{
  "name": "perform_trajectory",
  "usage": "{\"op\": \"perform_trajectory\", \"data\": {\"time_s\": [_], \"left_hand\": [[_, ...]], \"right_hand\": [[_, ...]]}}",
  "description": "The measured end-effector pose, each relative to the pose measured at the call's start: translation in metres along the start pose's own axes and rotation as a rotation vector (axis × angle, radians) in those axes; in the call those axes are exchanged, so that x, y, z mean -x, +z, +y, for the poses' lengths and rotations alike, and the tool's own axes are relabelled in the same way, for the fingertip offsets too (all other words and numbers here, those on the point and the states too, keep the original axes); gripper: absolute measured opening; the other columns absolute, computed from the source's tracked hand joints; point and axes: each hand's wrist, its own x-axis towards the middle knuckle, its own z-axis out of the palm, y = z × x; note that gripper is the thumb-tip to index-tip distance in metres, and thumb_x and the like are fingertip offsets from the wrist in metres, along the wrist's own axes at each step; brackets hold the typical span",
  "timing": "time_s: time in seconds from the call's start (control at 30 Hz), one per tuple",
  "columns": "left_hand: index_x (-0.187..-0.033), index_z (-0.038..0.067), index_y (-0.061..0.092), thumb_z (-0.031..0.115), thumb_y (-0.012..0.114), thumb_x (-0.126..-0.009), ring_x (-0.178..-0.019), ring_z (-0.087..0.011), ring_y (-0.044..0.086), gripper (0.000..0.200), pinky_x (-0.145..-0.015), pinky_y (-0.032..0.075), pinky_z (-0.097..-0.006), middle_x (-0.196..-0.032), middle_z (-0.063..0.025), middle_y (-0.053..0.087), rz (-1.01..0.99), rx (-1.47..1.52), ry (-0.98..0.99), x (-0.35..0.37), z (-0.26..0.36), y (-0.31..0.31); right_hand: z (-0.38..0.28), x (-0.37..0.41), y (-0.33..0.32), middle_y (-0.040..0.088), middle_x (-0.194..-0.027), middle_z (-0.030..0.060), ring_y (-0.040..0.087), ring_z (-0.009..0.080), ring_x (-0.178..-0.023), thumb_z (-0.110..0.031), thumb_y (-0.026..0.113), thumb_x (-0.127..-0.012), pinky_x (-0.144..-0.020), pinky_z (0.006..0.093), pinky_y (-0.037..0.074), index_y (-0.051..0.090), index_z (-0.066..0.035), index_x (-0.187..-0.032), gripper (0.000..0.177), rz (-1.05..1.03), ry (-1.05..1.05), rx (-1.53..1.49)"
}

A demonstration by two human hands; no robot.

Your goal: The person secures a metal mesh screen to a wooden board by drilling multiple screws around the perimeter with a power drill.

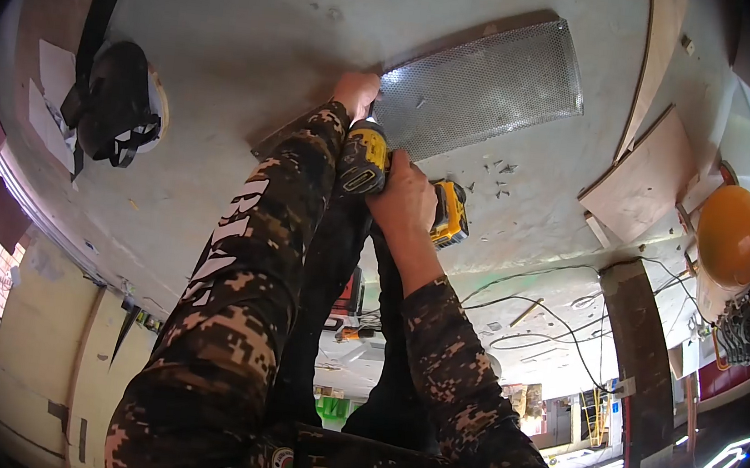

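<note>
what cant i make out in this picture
All in the head view:
The tip of the drill, and what it meets: hidden behind the drill's own body.
What the left hand may grip: hidden by its fingers.
The small pieces beside the perforated sheet: too small to identify.
The full sleeve lettering: partly lost in folds.

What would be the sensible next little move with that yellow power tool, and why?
Probably keep the left hand steady and check the tip's alignment before driving: the right hand holds the yellow power tool close to the left hand, at the end of the perforated metal panel, and its tip is hidden.
</note>
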Motion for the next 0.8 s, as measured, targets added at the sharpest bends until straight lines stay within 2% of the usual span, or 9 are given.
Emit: {"op": "perform_trajectory", "data": {"time_s": [0.07,0.13,0.23,0.27,0.33,0.57,0.67,0.73,0.8], "left_hand": [[-0.078,-0.003,0.067,0.011,0.054,-0.088,-0.062,-0.0255,0.057,0.022,-0.057,0.045,-0.0432,-0.070,-0.0134,0.062,-0.006,0.048,0.063,-0.009,-0.010,0.002],[-0.090,-0.003,0.068,0.010,0.054,-0.091,-0.071,-0.0258,0.058,0.020,-0.063,0.047,-0.0424,-0.082,-0.0147,0.064,-0.022,0.340,-0.080,-0.015,-0.013,0.003],[-0.097,-0.005,0.067,0.011,0.058,-0.093,-0.074,-0.0245,0.058,0.019,-0.068,0.048,-0.0408,-0.089,-0.0144,0.064,-0.006,0.194,0.055,-0.010,-0.013,0.006],[-0.097,-0.005,0.067,0.011,0.058,-0.093,-0.074,-0.0245,0.058,0.019,-0.068,0.048,-0.0408,-0.089,-0.0144,0.064,-0.006,0.194,0.056,-0.004,-0.010,0.007],[-0.095,-0.005,0.066,0.009,0.061,-0.092,-0.075,-0.0230,0.057,0.015,-0.070,0.047,-0.0408,-0.088,-0.0127,0.064,0.020,0.249,-0.054,0.004,-0.002,0.008],[-0.093,-0.003,0.066,0.007,0.060,-0.094,-0.076,-0.0238,0.059,0.012,-0.071,0.049,-0.0388,-0.089,-0.0121,0.063,-0.016,0.307,0.006,0.003,-0.008,0.001],[-0.093,-0.001,0.066,0.006,0.058,-0.094,-0.077,-0.0234,0.061,0.011,-0.069,0.050,-0.0378,-0.087,-0.0111,0.063,-0.162,0.455,0.017,0.016,-0.005,-0.007],[-0.092,0.000,0.065,0.006,0.058,-0.093,-0.078,-0.0222,0.062,0.009,-0.068,0.051,-0.0378,-0.085,-0.0102,0.063,-0.153,0.360,-0.088,0.039,0.012,-0.012],[-0.092,0.000,0.066,0.007,0.060,-0.092,-0.078,-0.0224,0.062,0.009,-0.068,0.051,-0.0378,-0.085,-0.0099,0.064,-0.171,0.353,-0.088,-0.002,-0.024,-0.018]], "right_hand": [[0.002,0.000,0.001,0.072,-0.094,0.0205,0.069,0.0420,-0.091,-0.026,0.078,-0.075,-0.079,0.0503,0.055,0.055,-0.009,-0.104,0.041,0.007,-0.011,0.011],[0.005,-0.002,0.001,0.072,-0.094,0.0203,0.069,0.0417,-0.090,-0.026,0.078,-0.075,-0.079,0.0501,0.055,0.054,-0.009,-0.104,0.041,0.005,-0.027,0.015],[0.003,-0.002,-0.003,0.072,-0.094,0.0203,0.069,0.0416,-0.091,-0.026,0.079,-0.075,-0.079,0.0496,0.055,0.054,-0.008,-0.103,0.042,-0.001,-0.024,-0.012],[0.002,-0.003,-0.005,0.072,-0.094,0.0203,0.069,0.0416,-0.091,-0.026,0.079,-0.075,-0.079,0.0496,0.055,0.054,-0.008,-0.103,0.042,-0.001,-0.025,-0.012],[-0.001,-0.004,-0.009,0.068,-0.104,0.0175,0.069,0.0385,-0.099,-0.025,0.085,-0.071,-0.084,0.0469,0.057,0.051,-0.009,-0.115,0.058,-0.127,0.033,0.025],[0.002,-0.004,-0.010,0.068,-0.106,0.0172,0.069,0.0378,-0.100,-0.026,0.084,-0.072,-0.085,0.0466,0.057,0.051,-0.009,-0.115,0.057,-0.146,0.020,0.048],[0.009,-0.003,-0.003,0.071,-0.096,0.0199,0.069,0.0417,-0.092,-0.026,0.079,-0.075,-0.080,0.0511,0.055,0.053,-0.009,-0.106,0.044,-0.038,-0.045,0.025],[0.012,-0.004,-0.001,0.070,-0.099,0.0196,0.069,0.0410,-0.095,-0.025,0.079,-0.074,-0.081,0.0512,0.054,0.053,-0.008,-0.107,0.045,-0.026,-0.100,0.043],[0.012,-0.003,-0.002,0.070,-0.100,0.0193,0.068,0.0409,-0.096,-0.025,0.079,-0.074,-0.081,0.0511,0.054,0.053,-0.008,-0.108,0.046,-0.036,-0.100,0.042]]}}
